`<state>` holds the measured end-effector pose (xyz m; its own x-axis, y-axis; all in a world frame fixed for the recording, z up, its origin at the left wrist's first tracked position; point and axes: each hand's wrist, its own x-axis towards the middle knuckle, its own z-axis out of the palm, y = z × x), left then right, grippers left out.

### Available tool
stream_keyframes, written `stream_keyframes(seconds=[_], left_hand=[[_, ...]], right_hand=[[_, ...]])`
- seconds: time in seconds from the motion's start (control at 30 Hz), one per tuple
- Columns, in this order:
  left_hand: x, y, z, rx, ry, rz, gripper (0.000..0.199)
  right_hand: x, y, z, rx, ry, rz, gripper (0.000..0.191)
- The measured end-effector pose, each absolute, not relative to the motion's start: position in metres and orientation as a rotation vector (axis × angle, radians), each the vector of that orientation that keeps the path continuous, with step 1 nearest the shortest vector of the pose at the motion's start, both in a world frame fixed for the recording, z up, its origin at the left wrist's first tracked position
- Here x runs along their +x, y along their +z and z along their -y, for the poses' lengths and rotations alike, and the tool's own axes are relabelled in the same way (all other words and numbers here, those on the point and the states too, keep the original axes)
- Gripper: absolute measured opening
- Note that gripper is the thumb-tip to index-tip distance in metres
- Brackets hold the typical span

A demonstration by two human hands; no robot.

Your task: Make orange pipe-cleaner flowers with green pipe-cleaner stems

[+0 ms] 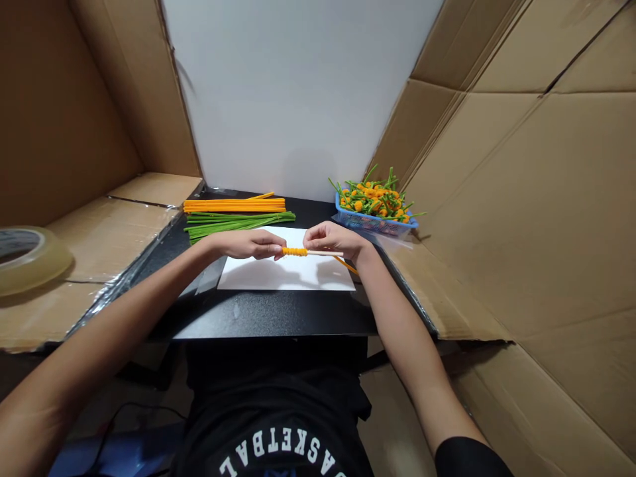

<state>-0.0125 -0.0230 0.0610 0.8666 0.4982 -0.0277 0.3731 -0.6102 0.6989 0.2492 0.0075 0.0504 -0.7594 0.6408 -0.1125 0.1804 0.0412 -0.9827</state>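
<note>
- Black shirt (pixel 273 404) fills the bottom centre of the frame.
- Pale stick (pixel 324 253), with an orange coil (pixel 295 252) around it, lies mid-frame between the hands, long axis running left to right, over white paper (pixel 278 279).
- Left hand (pixel 256 244) pinches the coil's left end.
- Right hand (pixel 336 239), fingers curled nearly closed at the coil's right end, is nearer the bare stick; what it grips, I cannot tell.

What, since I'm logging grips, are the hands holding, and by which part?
A pale stick wound with orange pipe cleaner: the left hand pinches the coiled end; the right hand is at the coil's other end, grip unclear.
</note>
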Motion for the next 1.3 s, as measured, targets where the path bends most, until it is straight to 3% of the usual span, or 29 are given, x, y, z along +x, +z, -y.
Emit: stream_keyframes(seconds=[0.13, 0.33, 0.5, 0.63, 0.77, 0.93, 1.07, 1.17, 1.3], left_hand=[[-0.012, 0.055, 0.02, 2.532, 0.103, -0.818, 0.028], [0.004, 0.034, 0.016, 2.789, 0.215, -1.612, 0.029], [0.01, 0.029, 0.014, 2.586, 0.61, -1.849, 0.032], [0.002, 0.034, 0.01, 2.445, 0.885, -1.438, 0.038], [-0.009, 0.047, 0.011, 2.435, 0.683, -0.99, 0.046], [-0.013, 0.056, 0.018, 2.494, 0.188, -0.777, 0.039], [-0.007, 0.049, 0.018, 2.648, 0.153, -1.211, 0.023], [-0.002, 0.044, 0.016, 2.686, 0.37, -1.676, 0.024], [0.0, 0.045, 0.015, 2.602, 0.769, -1.637, 0.034]], right_hand=[[0.244, 0.048, -0.006, -0.989, 1.617, 2.071, 0.035], [0.236, 0.042, -0.008, -1.221, 1.077, 1.896, 0.021], [0.234, 0.039, -0.01, -1.122, 1.288, 1.645, 0.028], [0.241, 0.035, -0.017, -1.112, 1.56, 1.565, 0.034], [0.253, 0.038, -0.023, -1.096, 1.714, 1.568, 0.033], [0.253, 0.045, -0.016, -1.08, 1.806, 1.702, 0.037], [0.246, 0.046, -0.011, -1.077, 1.759, 1.737, 0.035], [0.246, 0.044, -0.013, -1.051, 1.695, 1.707, 0.032], [0.251, 0.041, -0.018, -1.086, 1.782, 1.639, 0.039]])
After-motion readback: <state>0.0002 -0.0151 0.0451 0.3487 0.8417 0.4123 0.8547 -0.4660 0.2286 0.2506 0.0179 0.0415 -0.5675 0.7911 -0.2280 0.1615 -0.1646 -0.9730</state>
